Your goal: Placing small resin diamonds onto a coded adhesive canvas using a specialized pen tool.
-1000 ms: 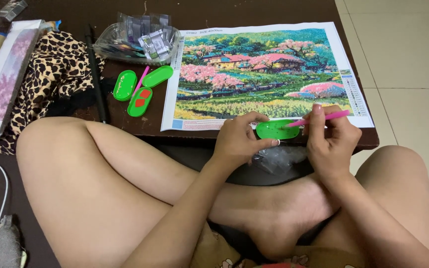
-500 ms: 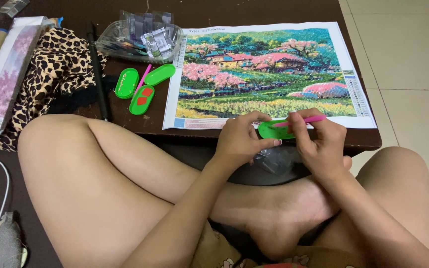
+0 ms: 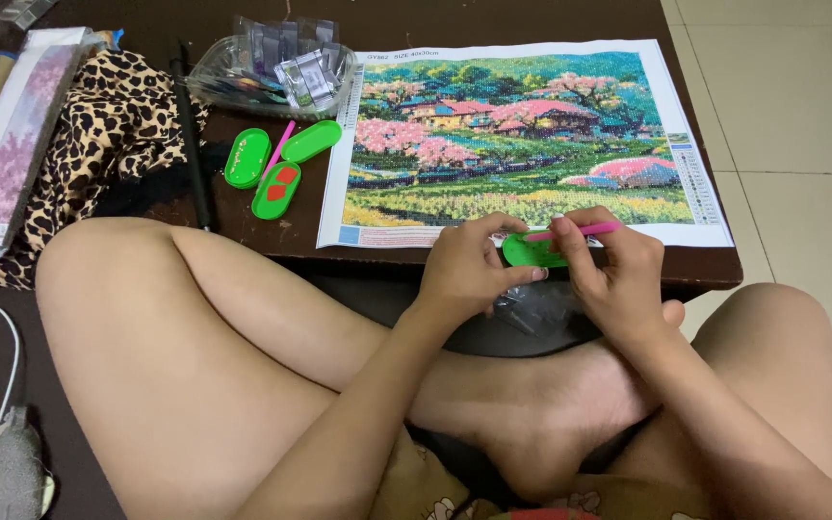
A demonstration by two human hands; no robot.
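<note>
- A person sits cross-legged at a low dark wooden surface [image 3: 243, 226], both hands working at the near edge of a colourful landscape diamond-painting canvas [image 3: 522, 135].
- The left hand [image 3: 469, 270] has its grip closed around a small green oval plastic tray [image 3: 529, 253], held at the canvas's bottom edge, just over the rim of the surface.
- The right hand [image 3: 613, 279] pinches a slim pink plastic applicator pen [image 3: 575, 231], its grip tight on the shaft; the pen lies nearly level above the tray.
- Left of the canvas lie three more green oval trays [image 3: 276, 164] with a second pink pen [image 3: 278, 149] between them.
- Beyond those, by the canvas's top left corner, sits a clear plastic tub [image 3: 214, 72] holding small packets.
- Farther left of the canvas lie a leopard-print cloth [image 3: 98, 135] and a flat printed box [image 3: 7, 164].
</note>
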